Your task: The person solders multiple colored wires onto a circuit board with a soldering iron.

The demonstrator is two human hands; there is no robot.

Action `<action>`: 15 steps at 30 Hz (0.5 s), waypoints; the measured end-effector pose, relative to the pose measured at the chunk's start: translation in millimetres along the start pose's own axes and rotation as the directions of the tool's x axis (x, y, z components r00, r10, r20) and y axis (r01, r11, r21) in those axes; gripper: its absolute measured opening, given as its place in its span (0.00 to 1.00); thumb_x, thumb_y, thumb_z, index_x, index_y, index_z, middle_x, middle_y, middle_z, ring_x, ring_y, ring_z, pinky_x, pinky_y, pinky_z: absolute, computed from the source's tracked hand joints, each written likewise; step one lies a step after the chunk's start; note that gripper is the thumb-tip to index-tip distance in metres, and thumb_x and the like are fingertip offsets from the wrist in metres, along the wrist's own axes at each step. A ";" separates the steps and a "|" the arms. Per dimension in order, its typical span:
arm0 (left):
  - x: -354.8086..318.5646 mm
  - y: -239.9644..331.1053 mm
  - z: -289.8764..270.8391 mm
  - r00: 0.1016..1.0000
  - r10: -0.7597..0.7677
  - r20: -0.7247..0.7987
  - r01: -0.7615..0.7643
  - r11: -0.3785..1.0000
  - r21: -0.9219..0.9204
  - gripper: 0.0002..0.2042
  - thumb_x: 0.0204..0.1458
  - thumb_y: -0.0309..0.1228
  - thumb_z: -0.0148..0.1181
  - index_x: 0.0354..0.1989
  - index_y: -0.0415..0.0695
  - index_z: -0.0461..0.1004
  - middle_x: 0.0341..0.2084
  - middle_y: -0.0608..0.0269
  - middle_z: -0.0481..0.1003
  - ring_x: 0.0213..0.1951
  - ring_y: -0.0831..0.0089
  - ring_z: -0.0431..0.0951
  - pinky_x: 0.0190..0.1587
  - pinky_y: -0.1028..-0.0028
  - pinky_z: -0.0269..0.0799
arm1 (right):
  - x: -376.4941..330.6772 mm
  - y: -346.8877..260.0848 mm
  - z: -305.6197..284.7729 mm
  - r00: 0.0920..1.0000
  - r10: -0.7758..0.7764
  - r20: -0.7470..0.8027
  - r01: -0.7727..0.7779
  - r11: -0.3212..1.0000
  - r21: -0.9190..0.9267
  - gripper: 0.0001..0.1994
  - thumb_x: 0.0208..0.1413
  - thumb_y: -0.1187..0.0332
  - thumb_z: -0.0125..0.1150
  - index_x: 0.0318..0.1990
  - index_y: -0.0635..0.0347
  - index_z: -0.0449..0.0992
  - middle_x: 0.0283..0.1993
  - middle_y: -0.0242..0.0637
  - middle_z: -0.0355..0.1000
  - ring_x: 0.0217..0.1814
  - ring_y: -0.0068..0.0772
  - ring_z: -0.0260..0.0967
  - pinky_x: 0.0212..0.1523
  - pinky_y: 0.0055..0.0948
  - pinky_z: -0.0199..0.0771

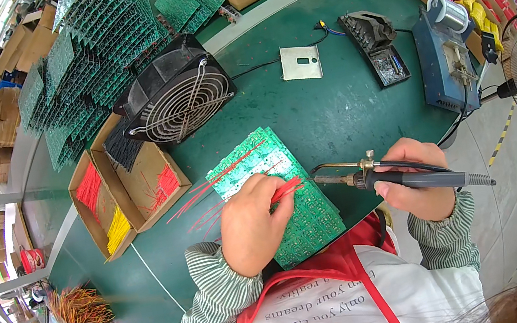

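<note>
Near the front edge of the green desk: a green circuit board, flat, long axis running from the back-left toward the front-right, close to the body. Left hand pressed down on the board, fingers closed on a small bunch of red wires, pinched at their near ends, probably to keep them steady against the board. More red wires fanned across the board's left side, pointing back-right to front-left, loose ends past the board's edge onto the desk.

Right hand wrapped tight round the dark handle of a soldering iron, held almost level, long axis left to right, tip aimed left at the pinched wires and just short of the left fingertips; handle end sticking out past the desk's right edge. Grip like a pen, likely for fine control at the tip.

Further back, toward the middle of the desk: a black fan tilted up, grille facing the work, perhaps for drawing fumes away. At the left edge, cardboard boxes with red and yellow wire pieces, within reach of the left hand. Stacks of green boards at the back-left corner. Blue soldering station with a spool near the right edge.
</note>
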State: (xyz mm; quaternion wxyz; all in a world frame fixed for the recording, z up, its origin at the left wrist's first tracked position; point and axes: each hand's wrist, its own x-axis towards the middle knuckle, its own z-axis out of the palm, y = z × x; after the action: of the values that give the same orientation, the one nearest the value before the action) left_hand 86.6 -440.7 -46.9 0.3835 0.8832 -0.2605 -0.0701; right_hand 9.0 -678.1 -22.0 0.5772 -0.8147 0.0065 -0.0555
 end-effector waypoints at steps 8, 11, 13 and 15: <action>2.5 0.1 3.3 1.000 0.015 -0.008 -0.015 1.000 0.013 0.05 0.45 0.26 0.63 0.27 0.39 0.75 0.20 0.60 0.70 0.19 0.68 0.69 0.22 0.72 0.64 | 4.5 -1.1 -0.6 0.999 0.031 0.018 -0.031 0.999 0.032 0.09 0.40 0.74 0.65 0.29 0.65 0.72 0.21 0.31 0.72 0.20 0.15 0.66 0.21 0.18 0.65; 2.7 -1.6 4.6 1.000 0.013 -0.007 -0.013 1.000 0.012 0.05 0.45 0.26 0.63 0.27 0.39 0.75 0.20 0.60 0.69 0.18 0.69 0.69 0.22 0.72 0.63 | 4.9 1.7 1.6 0.999 0.029 0.013 -0.029 0.999 0.022 0.09 0.39 0.74 0.65 0.29 0.65 0.72 0.21 0.31 0.72 0.20 0.15 0.66 0.21 0.18 0.65; 3.0 1.0 3.4 1.000 0.006 -0.004 -0.006 1.000 0.013 0.05 0.44 0.26 0.63 0.26 0.39 0.74 0.20 0.60 0.69 0.18 0.69 0.69 0.21 0.72 0.63 | 5.1 2.9 2.4 1.000 0.016 0.011 -0.017 1.000 0.013 0.09 0.39 0.74 0.65 0.29 0.64 0.72 0.21 0.31 0.72 0.20 0.15 0.66 0.21 0.18 0.64; 3.5 1.5 3.0 1.000 -0.001 -0.002 0.001 1.000 0.014 0.05 0.44 0.26 0.63 0.26 0.39 0.74 0.20 0.60 0.69 0.18 0.69 0.68 0.21 0.72 0.63 | 5.4 2.6 2.2 1.000 0.004 0.009 -0.004 1.000 0.004 0.09 0.39 0.74 0.65 0.28 0.64 0.72 0.20 0.31 0.72 0.19 0.15 0.66 0.21 0.18 0.64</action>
State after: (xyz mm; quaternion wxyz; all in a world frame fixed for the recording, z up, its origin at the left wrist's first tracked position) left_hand 88.0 -445.3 -47.6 0.3776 0.8861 -0.2601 -0.0677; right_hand 14.7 -677.4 -24.7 0.5789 -0.8138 0.0053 -0.0508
